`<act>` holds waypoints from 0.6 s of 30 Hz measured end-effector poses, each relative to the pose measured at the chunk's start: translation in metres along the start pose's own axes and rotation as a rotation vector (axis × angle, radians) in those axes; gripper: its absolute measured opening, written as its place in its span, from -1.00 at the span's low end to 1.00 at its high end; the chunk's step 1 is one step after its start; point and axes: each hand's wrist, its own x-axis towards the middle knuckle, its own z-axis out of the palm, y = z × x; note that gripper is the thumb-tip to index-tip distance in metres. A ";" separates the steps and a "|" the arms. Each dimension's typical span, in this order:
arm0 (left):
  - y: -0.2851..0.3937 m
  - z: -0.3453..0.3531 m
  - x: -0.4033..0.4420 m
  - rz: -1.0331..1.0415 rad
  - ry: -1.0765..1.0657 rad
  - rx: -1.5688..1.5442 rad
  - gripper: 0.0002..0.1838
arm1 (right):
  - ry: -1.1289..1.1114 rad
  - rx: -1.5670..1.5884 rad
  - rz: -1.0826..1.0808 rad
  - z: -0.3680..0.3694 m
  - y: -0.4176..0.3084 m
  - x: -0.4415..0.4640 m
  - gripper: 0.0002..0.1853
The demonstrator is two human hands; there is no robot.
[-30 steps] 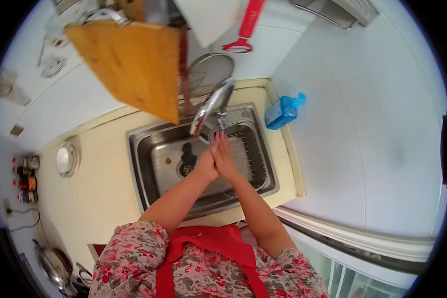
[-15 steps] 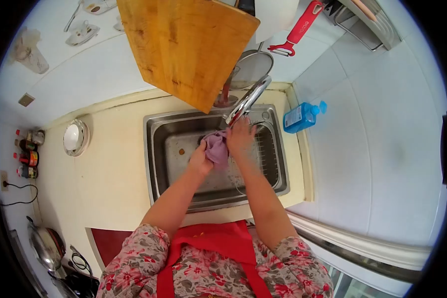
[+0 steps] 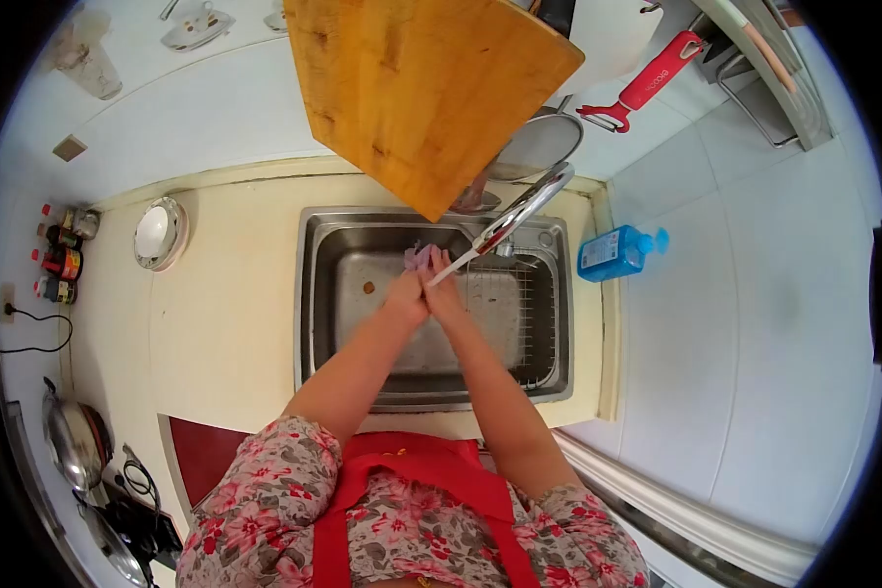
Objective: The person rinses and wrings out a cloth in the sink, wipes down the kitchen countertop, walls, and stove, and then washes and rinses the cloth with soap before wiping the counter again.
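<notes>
A steel sink (image 3: pixel 320 323) lies in front of me, with both my hands together over its basin. My left hand (image 3: pixel 407 297) and my right hand (image 3: pixel 444 291) are closed around a purple cloth (image 3: pixel 420 258), which sticks out past the fingertips. Water runs from the chrome faucet (image 3: pixel 524 208) down onto my right hand and the cloth. To the right of my hands, a wire rack (image 3: pixel 527 318) sits in the basin.
A wooden board (image 3: pixel 421 88) hangs above the sink's back edge. A red peeler (image 3: pixel 657 78) hangs right of it. A blue soap bottle (image 3: pixel 612 255) stands right of the sink. Stacked bowls (image 3: pixel 157 233) sit on the left counter, with sauce bottles (image 3: pixel 61 263) farther left.
The view has shifted left. Water now streams from the faucet. My right hand has come down from beside the faucet and joined my left hand at the cloth.
</notes>
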 end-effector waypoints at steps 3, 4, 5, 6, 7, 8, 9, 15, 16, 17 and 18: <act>-0.006 0.013 -0.030 0.041 -0.007 -0.001 -0.81 | -0.103 1.016 0.893 -0.008 -0.034 0.019 -0.37; 0.006 0.033 -0.053 0.077 0.047 -0.048 -0.78 | -0.127 0.993 0.760 0.006 -0.032 0.007 -0.38; 0.013 0.043 -0.064 0.111 0.097 -0.100 -0.75 | -0.287 0.702 0.777 0.007 -0.047 0.001 -0.37; 0.016 0.035 -0.063 0.114 0.101 -0.111 -0.75 | -0.456 0.415 0.766 0.007 -0.063 -0.004 -0.36; 0.021 0.022 -0.061 0.131 0.189 0.022 -0.72 | -0.468 0.406 0.765 0.024 -0.054 -0.014 -0.36; 0.022 0.010 -0.056 0.146 0.278 0.157 -0.69 | -0.308 0.366 0.486 0.054 -0.027 -0.028 -0.35; 0.013 -0.001 -0.047 0.149 0.284 0.150 -0.69 | -0.234 0.355 0.348 0.060 -0.020 -0.029 -0.34; -0.004 -0.028 -0.035 0.018 0.032 -0.059 -0.67 | -0.233 0.470 0.475 0.063 -0.028 -0.035 -0.36; -0.006 -0.025 -0.036 0.010 0.033 -0.085 -0.68 | -0.251 0.417 0.413 0.068 -0.037 -0.045 -0.37; -0.009 -0.023 -0.037 0.001 0.037 -0.112 -0.69 | -0.274 0.407 0.402 0.068 -0.038 -0.048 -0.37; -0.011 -0.022 -0.043 -0.006 0.048 -0.136 -0.70 | -0.284 0.444 0.449 0.067 -0.034 -0.046 -0.38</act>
